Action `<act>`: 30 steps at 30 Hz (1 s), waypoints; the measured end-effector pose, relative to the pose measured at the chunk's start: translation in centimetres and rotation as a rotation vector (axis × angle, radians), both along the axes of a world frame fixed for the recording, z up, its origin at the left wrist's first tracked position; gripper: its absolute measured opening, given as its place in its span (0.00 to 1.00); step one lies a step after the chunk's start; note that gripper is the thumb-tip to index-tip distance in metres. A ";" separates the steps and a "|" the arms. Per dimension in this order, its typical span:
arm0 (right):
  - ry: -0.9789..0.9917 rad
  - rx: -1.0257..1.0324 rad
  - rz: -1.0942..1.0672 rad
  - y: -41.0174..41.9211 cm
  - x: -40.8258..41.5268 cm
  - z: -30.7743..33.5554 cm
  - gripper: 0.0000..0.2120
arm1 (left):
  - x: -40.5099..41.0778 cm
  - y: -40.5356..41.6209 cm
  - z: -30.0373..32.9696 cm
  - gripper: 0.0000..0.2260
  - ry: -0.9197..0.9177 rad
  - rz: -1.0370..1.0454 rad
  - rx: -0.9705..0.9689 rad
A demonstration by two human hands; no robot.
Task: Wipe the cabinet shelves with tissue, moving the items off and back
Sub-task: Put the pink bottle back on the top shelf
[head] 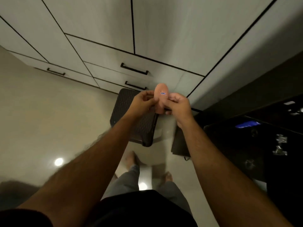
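- One pink object [161, 95] above stool [131, 115], before cabinet [114, 38].
- Pinched from both sides: left hand [144, 102], right hand [178, 104], fingers curled onto it.
- Three drawer handles behind stool.
- Open floor [49, 120] left of stool; black counter [262, 136] crowding right.

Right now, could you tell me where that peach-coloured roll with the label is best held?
Grip the peach-coloured roll round its lower sides, from left and right, as the left hand and right hand do: its rounded top is slippery-looking, and its label stays visible.
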State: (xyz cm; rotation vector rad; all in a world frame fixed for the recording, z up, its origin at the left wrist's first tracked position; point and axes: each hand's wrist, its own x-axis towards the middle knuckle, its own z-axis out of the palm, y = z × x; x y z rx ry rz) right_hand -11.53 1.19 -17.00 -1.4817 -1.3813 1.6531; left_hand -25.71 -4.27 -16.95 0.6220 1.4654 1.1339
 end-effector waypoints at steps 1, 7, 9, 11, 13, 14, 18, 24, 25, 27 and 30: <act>0.013 0.011 -0.005 -0.2 0.7 1.1 0.09 | 0.7 -0.2 1.0 0.12 -0.008 0.000 0.023; 0.069 0.088 -0.005 -1.7 7.7 6.8 0.11 | 7.5 -1.9 6.5 0.12 0.061 -0.041 0.172; 0.072 0.142 0.005 -2.6 11.0 8.2 0.12 | 10.7 -2.7 7.5 0.12 0.061 -0.036 0.211; 0.063 0.199 0.008 -3.3 14.5 9.5 0.12 | 14.0 -3.3 8.4 0.11 0.045 -0.035 0.248; 0.070 0.266 -0.002 -4.3 18.4 10.8 0.11 | 17.9 -3.9 9.6 0.13 0.052 -0.046 0.294; 0.071 0.307 -0.009 -4.8 20.4 11.4 0.11 | 19.7 -4.2 10.2 0.13 0.065 -0.054 0.321; 0.079 0.449 -0.070 -6.4 27.2 13.9 0.10 | 26.2 -4.3 13.1 0.12 0.115 -0.124 0.426; 0.126 0.585 -0.202 -6.8 33.8 18.8 0.13 | 32.9 -2.7 18.7 0.10 0.138 -0.194 0.548; 0.139 0.602 -0.228 -6.5 34.4 19.5 0.14 | 33.7 -2.3 19.5 0.11 0.137 -0.196 0.560; 0.167 0.637 -0.268 -6.0 35.3 20.8 0.14 | 34.8 -1.4 21.0 0.13 0.154 -0.211 0.600; 0.204 0.692 -0.306 -5.0 36.4 22.8 0.14 | 35.9 0.3 23.2 0.14 0.184 -0.252 0.692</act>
